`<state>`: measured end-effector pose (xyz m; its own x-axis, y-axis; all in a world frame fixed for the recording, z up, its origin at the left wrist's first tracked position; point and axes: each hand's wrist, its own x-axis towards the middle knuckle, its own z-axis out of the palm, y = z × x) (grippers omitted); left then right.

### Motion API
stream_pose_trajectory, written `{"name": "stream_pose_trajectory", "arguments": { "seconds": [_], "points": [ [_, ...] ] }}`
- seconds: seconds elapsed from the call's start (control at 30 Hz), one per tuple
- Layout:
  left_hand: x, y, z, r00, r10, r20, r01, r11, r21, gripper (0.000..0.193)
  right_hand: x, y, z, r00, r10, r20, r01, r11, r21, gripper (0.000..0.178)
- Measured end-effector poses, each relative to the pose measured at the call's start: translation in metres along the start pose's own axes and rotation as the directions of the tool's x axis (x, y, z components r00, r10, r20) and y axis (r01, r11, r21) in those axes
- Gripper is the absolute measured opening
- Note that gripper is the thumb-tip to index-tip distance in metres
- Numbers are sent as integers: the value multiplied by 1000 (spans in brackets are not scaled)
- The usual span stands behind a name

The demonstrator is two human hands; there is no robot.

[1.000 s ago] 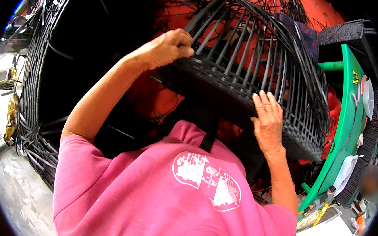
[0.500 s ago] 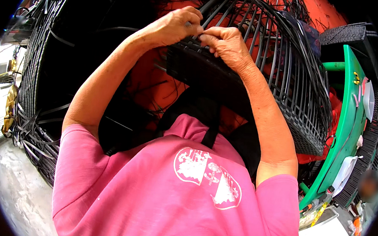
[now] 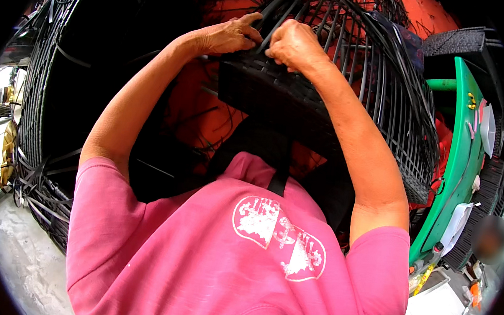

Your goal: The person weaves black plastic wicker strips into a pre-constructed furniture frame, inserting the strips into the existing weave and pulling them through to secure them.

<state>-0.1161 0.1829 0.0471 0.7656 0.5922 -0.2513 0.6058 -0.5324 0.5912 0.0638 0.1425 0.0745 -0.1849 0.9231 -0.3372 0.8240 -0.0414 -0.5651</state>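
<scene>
A black woven frame [image 3: 304, 96] rests across my lap, with a tight weave at its lower corner and long bare rods [image 3: 379, 117] running up its side. At the top left corner of the weave, my left hand [image 3: 233, 36] touches the edge; its index finger is stretched out and apart from the others, which bend over the rim. Just right of it, my right hand [image 3: 298, 47] is closed, fingers pressed together against the rods. Whatever lies in its fingers is hidden. A narrow gap with dark rods separates the two hands.
To the left rises a large dark woven piece [image 3: 47, 88] with loose strips at its foot. On the right stands a green plastic board [image 3: 462, 150]. Loose black strips lie over the orange-red surface [image 3: 207, 124] below and behind the frame. A person's blurred head shows at far right.
My hands, pinched close together before, have come apart. My left hand has moved slightly left and down with its index finger extended; my right hand has turned, knuckles up.
</scene>
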Motion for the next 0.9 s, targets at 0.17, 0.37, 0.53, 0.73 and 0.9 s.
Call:
{"name": "stream_pose_trajectory", "arguments": {
  "seconds": [0.17, 0.37, 0.53, 0.73, 0.9],
  "points": [
    [1, 3, 3, 988, -132, -79, 97, 932, -349, 30, 2, 6, 9, 1000, -24, -9, 26, 943, 333, 18],
    [7, 0, -19, 959, -36, -280, -65, 938, -342, 20, -15, 28, 34, 866, -100, -490, 307, 879, 365, 23],
    [-50, 17, -95, 766, -124, -631, -153, 918, -366, 8, -31, 30, 33, 874, -59, -482, 269, 885, 379, 30],
    [-63, 39, -104, 804, 70, -590, -354, 855, -380, 13, -2, -5, 24, 817, -340, -465, 538, 739, 404, 28],
    [-50, 7, -68, 702, -171, -691, -371, 740, -561, 20, 8, -14, 13, 963, -198, -183, 261, 521, 813, 17]
  ]
}}
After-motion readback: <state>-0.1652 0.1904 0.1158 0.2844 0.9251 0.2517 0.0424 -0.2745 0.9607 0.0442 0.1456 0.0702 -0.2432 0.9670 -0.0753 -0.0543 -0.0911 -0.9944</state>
